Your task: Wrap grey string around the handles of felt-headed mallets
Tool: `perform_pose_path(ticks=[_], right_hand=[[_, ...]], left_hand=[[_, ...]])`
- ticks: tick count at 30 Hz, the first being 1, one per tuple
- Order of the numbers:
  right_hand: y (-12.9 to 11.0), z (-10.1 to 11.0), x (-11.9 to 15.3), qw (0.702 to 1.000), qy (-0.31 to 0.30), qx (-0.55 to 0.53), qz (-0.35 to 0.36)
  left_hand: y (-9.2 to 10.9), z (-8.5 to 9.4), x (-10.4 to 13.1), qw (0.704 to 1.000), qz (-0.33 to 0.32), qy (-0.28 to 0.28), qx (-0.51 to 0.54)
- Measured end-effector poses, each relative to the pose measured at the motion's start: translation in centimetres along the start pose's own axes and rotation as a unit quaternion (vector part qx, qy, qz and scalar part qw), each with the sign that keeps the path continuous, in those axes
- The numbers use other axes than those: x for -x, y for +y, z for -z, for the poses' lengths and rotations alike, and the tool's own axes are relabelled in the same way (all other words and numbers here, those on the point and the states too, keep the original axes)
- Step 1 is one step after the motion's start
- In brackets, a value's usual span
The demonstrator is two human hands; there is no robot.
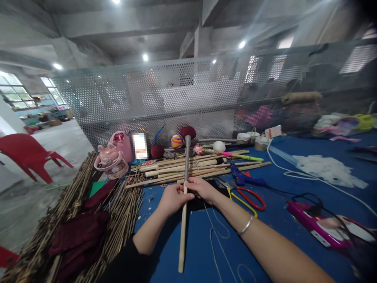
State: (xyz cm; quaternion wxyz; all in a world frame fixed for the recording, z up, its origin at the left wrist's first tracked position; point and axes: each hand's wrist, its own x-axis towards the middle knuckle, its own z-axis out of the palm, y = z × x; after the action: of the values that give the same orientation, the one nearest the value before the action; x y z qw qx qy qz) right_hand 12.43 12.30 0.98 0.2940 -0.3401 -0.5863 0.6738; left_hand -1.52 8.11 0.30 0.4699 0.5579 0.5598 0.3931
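Both hands are closed round the middle of a wooden stick [183, 232], which points away from me. Its far half [187, 157] is covered in grey, and a dark red rounded head [188, 132] shows at the far end. My left hand [173, 199] pinches the bare wood just below the edge of the grey part. Close against it, my right hand [203, 189] grips at that edge from the right, with its fingertips partly hidden. A thin pale cord [217, 232] trails in loose loops over the blue table below my right hand.
Scissors with red and yellow handles [250, 200] and a blue glue gun [244, 177] lie right of my hands. Wooden sticks [165, 173] lie beyond. Bundled twigs [123, 224] and dark red cloth [79, 236] are left; a magenta device [316, 224] is right. A perforated metal screen [147, 98] stands behind.
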Motion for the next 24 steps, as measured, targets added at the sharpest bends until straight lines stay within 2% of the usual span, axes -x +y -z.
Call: perform_pose_path(ticks=[3,6,9,11,14,16,20,24], right_hand=[[0.2,0.3,0.0,0.999,-0.014,-0.036,-0.007],[0.9,0.7,-0.2,0.995,-0.029,-0.095,-0.021],[1.4,0.9,-0.4,0.994,-0.035,-0.095,-0.036],[1.5,1.0,-0.6,0.997,-0.03,-0.069,-0.033],[1.5,1.1,-0.7,0.999,-0.009,-0.026,-0.021],[1.5,1.0,-0.7,1.0,0.005,-0.006,-0.012],[1.4,0.3,-0.7,0.998,-0.01,-0.021,0.052],[1.1,-0.7,-0.5,0.997,-0.019,-0.015,0.07]], left_hand=[[0.4,-0.7,0.6,0.993,0.049,-0.042,0.097],[0.6,-1.9,1.8,0.958,0.102,-0.077,0.257],[0.4,-2.4,2.4,0.932,0.115,-0.075,0.335],[0.2,-2.2,2.2,0.942,0.118,-0.075,0.306],[0.2,-1.5,1.2,0.981,0.098,-0.02,0.164],[0.2,-1.1,0.7,0.992,0.08,-0.005,0.097],[0.1,-0.9,0.8,0.989,0.051,-0.047,0.133],[-0.2,-1.2,2.1,0.981,0.042,-0.008,0.191]])
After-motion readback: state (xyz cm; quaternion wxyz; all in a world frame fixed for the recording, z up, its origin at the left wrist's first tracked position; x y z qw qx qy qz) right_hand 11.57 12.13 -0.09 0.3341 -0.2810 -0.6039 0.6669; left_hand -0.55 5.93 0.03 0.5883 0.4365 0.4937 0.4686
